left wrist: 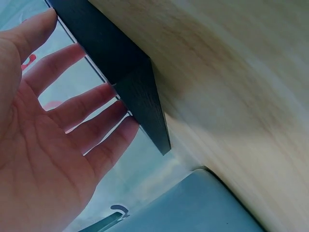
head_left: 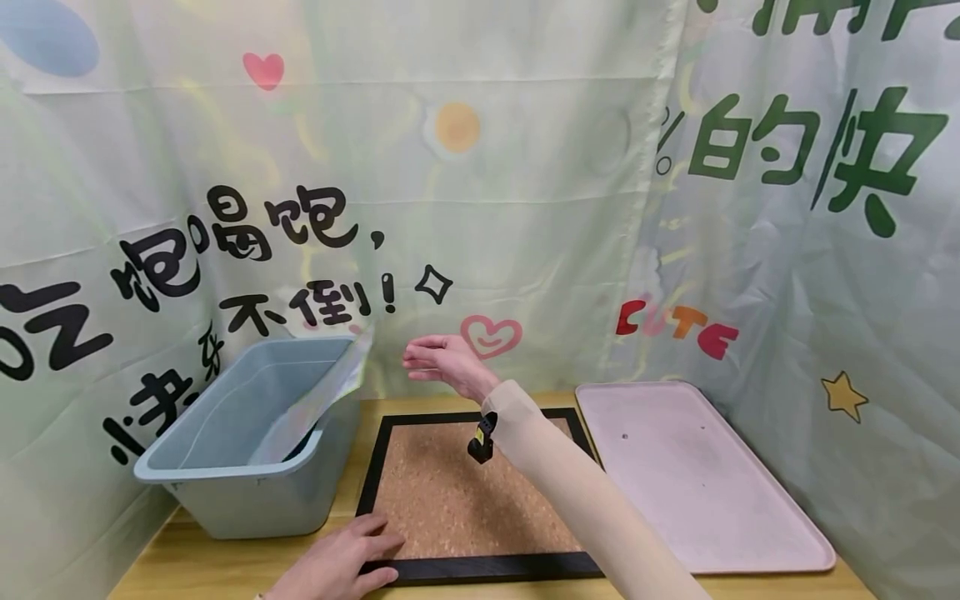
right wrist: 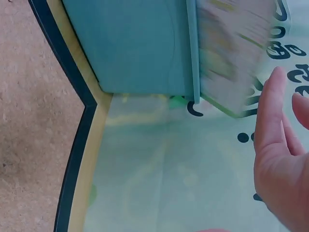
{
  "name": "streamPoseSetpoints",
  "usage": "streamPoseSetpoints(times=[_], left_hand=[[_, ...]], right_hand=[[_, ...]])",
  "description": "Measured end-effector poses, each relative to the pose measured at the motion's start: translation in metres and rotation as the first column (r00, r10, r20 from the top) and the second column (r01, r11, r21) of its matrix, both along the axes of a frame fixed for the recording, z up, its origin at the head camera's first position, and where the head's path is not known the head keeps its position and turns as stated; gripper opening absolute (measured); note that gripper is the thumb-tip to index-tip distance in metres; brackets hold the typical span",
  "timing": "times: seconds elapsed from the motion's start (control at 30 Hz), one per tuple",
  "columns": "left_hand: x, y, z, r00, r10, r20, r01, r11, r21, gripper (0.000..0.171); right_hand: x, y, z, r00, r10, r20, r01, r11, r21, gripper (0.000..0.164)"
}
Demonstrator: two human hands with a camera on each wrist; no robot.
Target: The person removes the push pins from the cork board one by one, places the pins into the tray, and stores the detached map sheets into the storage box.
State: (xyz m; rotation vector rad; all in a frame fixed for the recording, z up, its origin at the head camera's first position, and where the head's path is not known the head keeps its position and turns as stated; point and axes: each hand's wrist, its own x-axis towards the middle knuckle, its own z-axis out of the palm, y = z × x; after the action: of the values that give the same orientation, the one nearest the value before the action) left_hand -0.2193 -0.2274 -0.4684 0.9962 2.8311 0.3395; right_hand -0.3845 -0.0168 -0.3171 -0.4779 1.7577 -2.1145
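Note:
My left hand (head_left: 337, 557) rests on the near left corner of a cork board (head_left: 450, 500) with a black frame. In the left wrist view its fingers are fairly straight, fingertips touching the frame (left wrist: 137, 96). My right hand (head_left: 452, 367) is raised over the far side of the board, fingers extended and nothing held. Just left of it, a thin pale printed sheet (head_left: 326, 408) leans out of a blue-grey plastic bin (head_left: 262, 508), its upper end sticking above the rim. The sheet (right wrist: 231, 63) looks motion-blurred in the right wrist view, apart from the fingers.
A flat pinkish tray (head_left: 690, 475) lies on the wooden table (head_left: 172, 575) to the right of the board. Printed cloth (head_left: 525, 167) hangs behind and along both sides. A small black wrist camera (head_left: 482, 437) sits on my right wrist.

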Motion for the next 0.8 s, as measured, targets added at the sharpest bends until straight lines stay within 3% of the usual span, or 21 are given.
streamPoseSetpoints(times=[0.3, 0.53, 0.67, 0.8], left_hand=[[-0.004, 0.001, -0.001, 0.998, -0.044, -0.052, 0.044, 0.999, -0.005, 0.033], [-0.006, 0.008, 0.001, 0.992, 0.030, -0.126, -0.037, 0.998, -0.052, 0.026], [-0.009, 0.015, 0.003, 0.988, 0.057, -0.144, -0.061, 0.998, -0.025, 0.025], [-0.012, 0.022, 0.004, 0.963, 0.087, -0.254, -0.083, 0.996, 0.029, 0.026]], right_hand=[[0.001, 0.005, -0.006, 1.000, 0.005, -0.013, -0.004, 0.997, 0.078, 0.027], [0.002, 0.021, -0.021, 0.994, -0.036, -0.102, 0.057, 0.978, 0.201, 0.025], [0.006, 0.031, -0.032, 0.985, -0.040, -0.166, 0.083, 0.961, 0.265, 0.025], [0.012, 0.041, -0.045, 0.962, -0.026, -0.270, 0.129, 0.919, 0.373, 0.025]])
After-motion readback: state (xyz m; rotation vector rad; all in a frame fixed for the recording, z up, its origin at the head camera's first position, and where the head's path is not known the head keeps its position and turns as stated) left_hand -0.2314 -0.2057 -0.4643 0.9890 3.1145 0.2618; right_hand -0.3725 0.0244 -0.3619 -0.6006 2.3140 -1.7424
